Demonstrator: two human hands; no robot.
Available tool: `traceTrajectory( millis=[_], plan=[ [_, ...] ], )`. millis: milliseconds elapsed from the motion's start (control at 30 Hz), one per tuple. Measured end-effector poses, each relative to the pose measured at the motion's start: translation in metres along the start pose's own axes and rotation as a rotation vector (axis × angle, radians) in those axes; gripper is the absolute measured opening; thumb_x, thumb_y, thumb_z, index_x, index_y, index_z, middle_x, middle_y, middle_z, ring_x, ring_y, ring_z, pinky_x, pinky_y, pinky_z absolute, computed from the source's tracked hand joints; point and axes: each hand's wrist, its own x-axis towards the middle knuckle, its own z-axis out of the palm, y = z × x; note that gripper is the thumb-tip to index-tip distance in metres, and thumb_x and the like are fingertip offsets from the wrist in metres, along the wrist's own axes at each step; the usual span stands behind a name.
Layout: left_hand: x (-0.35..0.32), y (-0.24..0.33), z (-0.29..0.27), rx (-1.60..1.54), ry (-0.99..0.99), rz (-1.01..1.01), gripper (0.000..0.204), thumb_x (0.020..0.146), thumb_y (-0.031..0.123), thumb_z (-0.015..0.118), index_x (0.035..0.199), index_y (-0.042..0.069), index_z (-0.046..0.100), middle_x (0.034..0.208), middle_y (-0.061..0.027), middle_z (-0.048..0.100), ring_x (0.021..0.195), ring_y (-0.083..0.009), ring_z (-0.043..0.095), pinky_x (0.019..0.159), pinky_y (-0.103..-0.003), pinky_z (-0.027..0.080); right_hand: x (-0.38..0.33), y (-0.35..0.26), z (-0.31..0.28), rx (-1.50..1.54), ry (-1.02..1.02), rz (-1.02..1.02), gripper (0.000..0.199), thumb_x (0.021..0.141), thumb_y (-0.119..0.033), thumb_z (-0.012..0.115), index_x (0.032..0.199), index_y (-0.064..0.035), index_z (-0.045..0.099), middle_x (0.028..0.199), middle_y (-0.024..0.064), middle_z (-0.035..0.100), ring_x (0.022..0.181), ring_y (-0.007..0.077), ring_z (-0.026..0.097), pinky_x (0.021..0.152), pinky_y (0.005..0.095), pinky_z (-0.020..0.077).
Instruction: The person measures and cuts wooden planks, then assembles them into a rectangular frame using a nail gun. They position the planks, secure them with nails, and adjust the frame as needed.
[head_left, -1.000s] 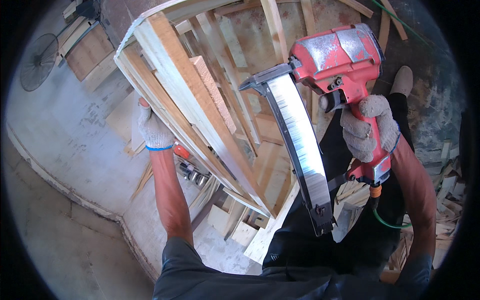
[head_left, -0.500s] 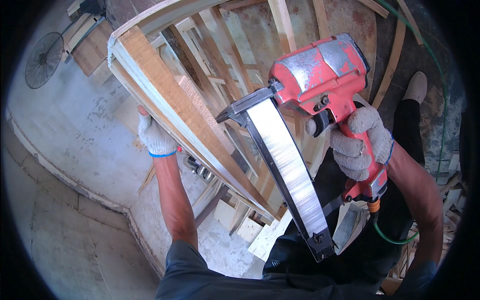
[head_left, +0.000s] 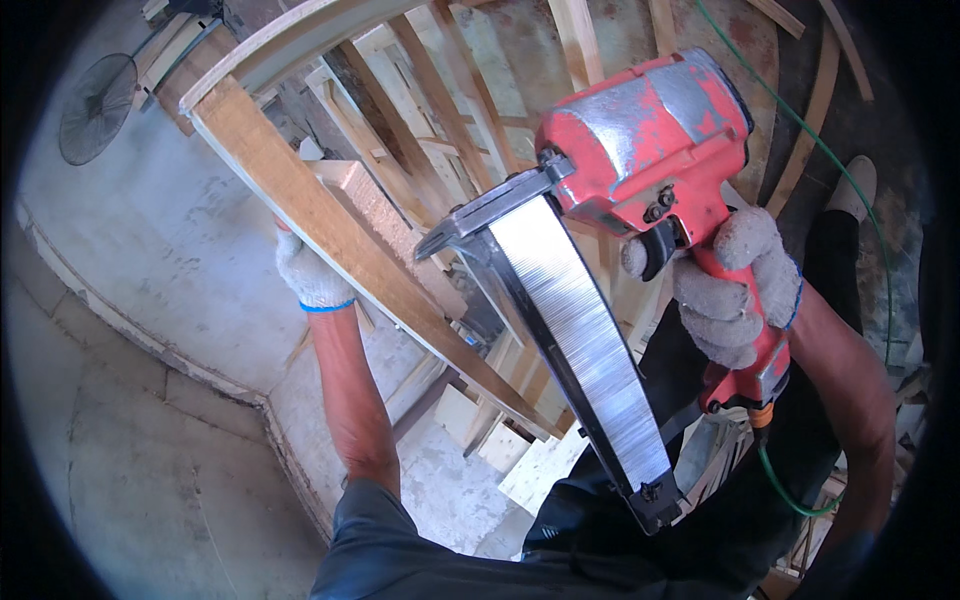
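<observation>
My right hand (head_left: 735, 290), in a grey knit glove, is closed round the handle of a red pneumatic staple gun (head_left: 640, 140) with worn silver patches. One finger lies at its black trigger. A long magazine filled with silver staples (head_left: 580, 330) slants down toward my lap. The gun's nose is over the near rail of a slatted wooden frame (head_left: 330, 220); I cannot tell whether they touch. My left hand (head_left: 315, 275), gloved with a blue cuff, holds this rail from its outer left side. The rail hides part of its fingers.
A green air hose (head_left: 825, 150) runs down the right side, beside my shoe (head_left: 853, 188). A round fan guard (head_left: 97, 108) stands at the upper left. Beneath the frame are a rough-faced wood block (head_left: 385, 220) and offcuts (head_left: 500, 445). Loose curved strips (head_left: 805, 120) lie at the upper right.
The frame has tilted, so the rail's outer side has mostly turned out of sight and its upper corner is farther left. The staple gun has shifted slightly right, still in my right hand.
</observation>
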Motion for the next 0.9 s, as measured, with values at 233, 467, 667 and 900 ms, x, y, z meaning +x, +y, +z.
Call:
traceTrajectory(
  millis=[233,467,667,900],
  plan=[
    [-0.005,-0.001,-0.039,-0.070,0.025,-0.035,0.051,0.104,0.037,0.057,0.142,0.003,0.054,0.134,-0.0140,0.065,0.117,-0.0279,0.066,0.099,-0.042,0.056,-0.006,-0.008,-0.015,-0.142,-0.005,0.042,0.051,0.092,-0.030,0.058,0.139,-0.0091,0.059,0.063,0.0068,0.049,0.046,0.0213,0.048,0.042,0.0409,0.0446],
    [-0.013,-0.003,-0.036,-0.054,0.057,-0.030,0.051,0.104,0.036,0.058,0.142,0.003,0.053,0.135,-0.0145,0.064,0.119,-0.0283,0.065,0.100,-0.043,0.055,0.002,-0.002,-0.013,-0.047,0.019,0.092,0.044,0.091,-0.031,0.061,0.129,-0.0088,0.065,0.064,0.0083,0.052,0.047,0.0239,0.051,0.045,0.0420,0.0462],
    [-0.029,-0.007,-0.026,-0.010,0.096,-0.028,0.052,0.103,0.036,0.059,0.142,0.002,0.053,0.137,-0.0149,0.063,0.121,-0.0285,0.064,0.102,-0.044,0.054,0.003,-0.009,-0.012,0.102,0.038,0.209,0.038,0.088,-0.032,0.064,0.109,0.0001,0.066,0.065,0.0118,0.055,0.051,0.0271,0.055,0.049,0.0446,0.0478],
    [-0.030,-0.012,-0.012,0.034,0.124,-0.009,0.052,0.103,0.035,0.060,0.142,0.002,0.053,0.138,-0.0154,0.062,0.123,-0.0289,0.063,0.104,-0.044,0.053,0.000,-0.011,-0.018,0.046,0.044,0.221,0.059,0.084,-0.025,0.064,0.130,0.0092,0.051,0.064,0.0122,0.054,0.051,0.0278,0.054,0.050,0.0463,0.0483]
  ],
)
